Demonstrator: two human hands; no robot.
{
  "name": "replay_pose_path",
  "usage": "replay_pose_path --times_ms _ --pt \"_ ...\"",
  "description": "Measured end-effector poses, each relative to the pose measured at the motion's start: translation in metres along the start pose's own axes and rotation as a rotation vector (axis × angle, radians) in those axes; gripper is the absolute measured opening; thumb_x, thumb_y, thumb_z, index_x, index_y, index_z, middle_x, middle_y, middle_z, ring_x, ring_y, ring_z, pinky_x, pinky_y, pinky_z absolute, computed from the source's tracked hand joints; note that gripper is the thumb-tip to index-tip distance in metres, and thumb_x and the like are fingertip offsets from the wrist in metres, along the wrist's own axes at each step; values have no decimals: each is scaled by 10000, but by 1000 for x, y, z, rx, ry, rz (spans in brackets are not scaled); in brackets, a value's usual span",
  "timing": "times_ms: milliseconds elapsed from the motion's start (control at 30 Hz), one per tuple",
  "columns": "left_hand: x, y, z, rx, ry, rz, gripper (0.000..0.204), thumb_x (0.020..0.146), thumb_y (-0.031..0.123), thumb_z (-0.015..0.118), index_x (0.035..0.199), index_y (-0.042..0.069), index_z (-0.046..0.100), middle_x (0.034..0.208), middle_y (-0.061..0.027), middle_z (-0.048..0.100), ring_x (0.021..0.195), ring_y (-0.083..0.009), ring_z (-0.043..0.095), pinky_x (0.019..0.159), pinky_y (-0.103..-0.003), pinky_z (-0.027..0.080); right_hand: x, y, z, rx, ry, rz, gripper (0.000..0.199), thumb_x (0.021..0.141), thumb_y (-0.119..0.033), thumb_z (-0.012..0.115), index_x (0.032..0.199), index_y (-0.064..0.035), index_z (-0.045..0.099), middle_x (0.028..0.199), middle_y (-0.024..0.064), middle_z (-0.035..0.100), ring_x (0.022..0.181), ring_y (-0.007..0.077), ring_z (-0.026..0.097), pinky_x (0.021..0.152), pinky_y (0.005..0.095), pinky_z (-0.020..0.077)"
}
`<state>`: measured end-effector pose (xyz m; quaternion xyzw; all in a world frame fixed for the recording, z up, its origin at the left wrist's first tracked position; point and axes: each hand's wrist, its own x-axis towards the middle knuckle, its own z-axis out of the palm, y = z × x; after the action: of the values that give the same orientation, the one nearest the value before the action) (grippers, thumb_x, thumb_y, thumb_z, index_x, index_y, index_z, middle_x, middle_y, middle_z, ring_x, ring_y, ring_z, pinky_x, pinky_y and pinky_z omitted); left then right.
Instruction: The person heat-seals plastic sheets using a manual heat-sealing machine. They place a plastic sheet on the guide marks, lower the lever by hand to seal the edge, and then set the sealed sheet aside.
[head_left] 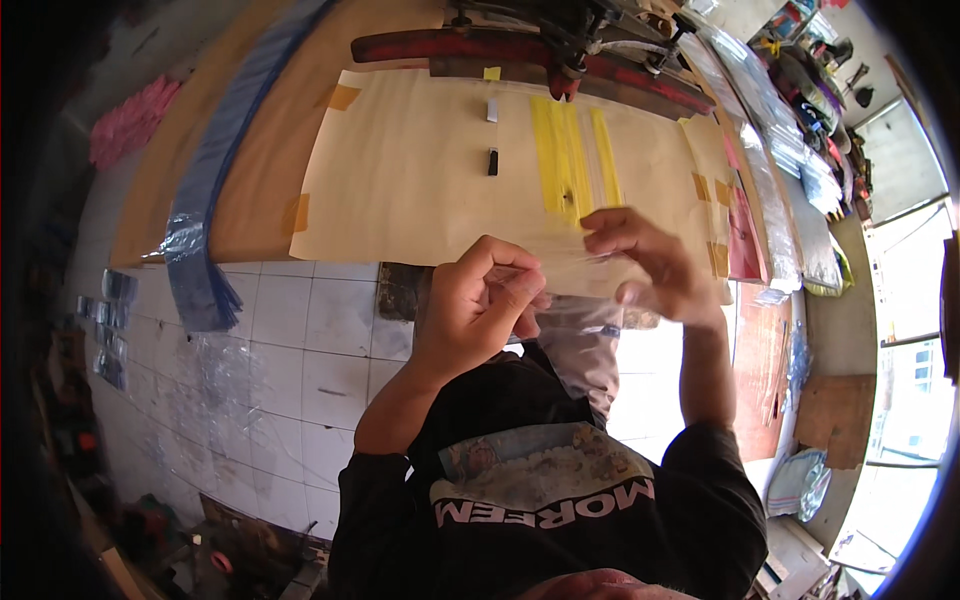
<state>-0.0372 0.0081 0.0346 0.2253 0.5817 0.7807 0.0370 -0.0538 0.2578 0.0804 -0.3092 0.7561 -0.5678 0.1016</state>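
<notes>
My left hand [487, 297] is closed in a pinch, thumb against the curled fingers, at the near edge of the worktop. Clear plastic film [578, 262] stretches from it toward the right; it is thin and hard to make out. My right hand [660, 268] is to the right with thumb and fingers apart, slightly blurred, beside the film. Beyond both hands a sheet of tan paper [400, 165] is taped down on the worktop. Yellow tape strips [557, 150] run across it, and a small black piece [493, 162] lies to their left.
A red bar [460, 46] with black metal fittings spans the far side of the worktop. Blue plastic strips [205, 190] hang over its left part. Stacked clear plastic [780, 130] lies at the right. Plastic scraps [225, 390] are on the tiled floor [335, 350].
</notes>
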Motion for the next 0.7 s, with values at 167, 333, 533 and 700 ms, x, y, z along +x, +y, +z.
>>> replay_pose_path --times_ms 167,333,533,700 --pt "-7 10 16 -15 -88 -131 154 908 37 597 1007 -38 505 759 -112 643 589 -129 627 510 -252 522 -15 8 55 168 319 -126 246 876 -128 663 1072 18 635 1155 166 578 1075 232 572 888 332 476" --pt "-30 -8 34 87 -201 100 571 807 47 735 1270 -17 406 851 -123 680 842 -205 696 788 -302 543 -37 1 67 336 710 -270 189 922 -143 596 933 43 626 939 156 624 811 222 633 718 324 529" --pt "-59 -25 34 151 -293 25 515 843 39 698 1261 5 398 900 -118 694 789 -174 692 754 -292 552 -37 -38 73 331 706 -298 266 938 -204 594 891 53 647 843 122 640 724 182 620 619 264 502" --pt "-88 -14 44 -300 -180 -446 424 884 14 639 1228 16 392 829 -115 664 768 -183 683 694 -299 575 -21 -56 48 -768 560 61 185 868 -173 650 850 6 691 774 88 658 579 160 575 533 292 421"
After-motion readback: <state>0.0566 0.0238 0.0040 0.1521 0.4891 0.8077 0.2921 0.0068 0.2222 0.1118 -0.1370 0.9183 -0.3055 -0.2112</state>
